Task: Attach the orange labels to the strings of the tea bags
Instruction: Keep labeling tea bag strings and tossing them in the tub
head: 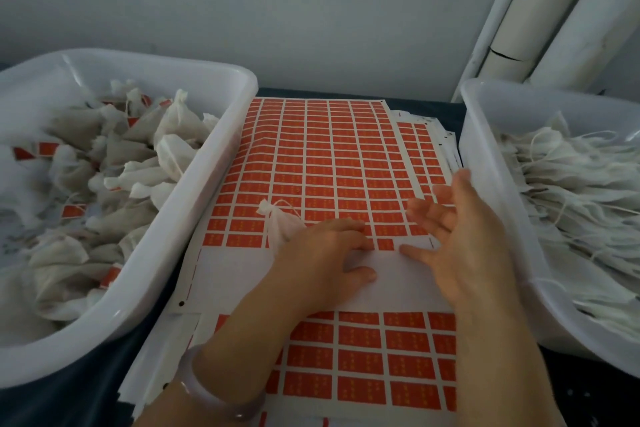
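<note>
A sheet of orange labels (329, 163) lies between two tubs; its near rows are peeled to bare white backing (235, 274). My left hand (322, 253) rests on that sheet at the last row of labels. Its fingers are curled, and a white tea bag (280, 227) with a looped string sticks out from under its far side. My right hand (460, 232) hovers just right of it, fingers spread and straight, thumb tip touching the bare backing. It holds nothing.
The left white tub (207, 170) holds several tea bags with orange labels attached. The right white tub (485, 191) holds flat tea bags with loose strings. More label sheets (381, 357) lie stacked underneath on a dark cloth. White pipes (540, 21) stand at the back right.
</note>
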